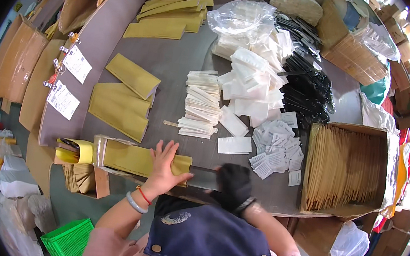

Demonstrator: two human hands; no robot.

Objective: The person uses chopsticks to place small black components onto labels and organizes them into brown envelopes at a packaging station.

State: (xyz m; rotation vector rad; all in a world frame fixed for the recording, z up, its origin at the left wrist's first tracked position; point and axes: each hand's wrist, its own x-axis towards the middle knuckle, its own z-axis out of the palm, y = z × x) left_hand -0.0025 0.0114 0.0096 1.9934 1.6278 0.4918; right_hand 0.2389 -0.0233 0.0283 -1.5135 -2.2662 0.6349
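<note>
My left hand (162,167) is bare, with fingers spread and lying on a kraft-coloured envelope (124,156) along the table's front edge. The envelope's left part sits in a small open carton (100,153). Off to the right, my right hand (235,185) wears a black glove and hovers over or rests on the table's front edge. It is smeared by motion, so I cannot make out its fingers or anything in them. Beyond my hands is a stack of narrow white packets (201,105). Printed paper slips (279,145) lie in a loose heap beyond my right hand.
White flat pouches (250,78) pile up mid-table, beside black plastic-wrapped items (308,96). Kraft envelopes (120,106) lie at left, more (169,14) at the back. A carton of upright envelopes (391,167) stands right. A yellow holder (85,151) sits front left; a green crate (66,239) below.
</note>
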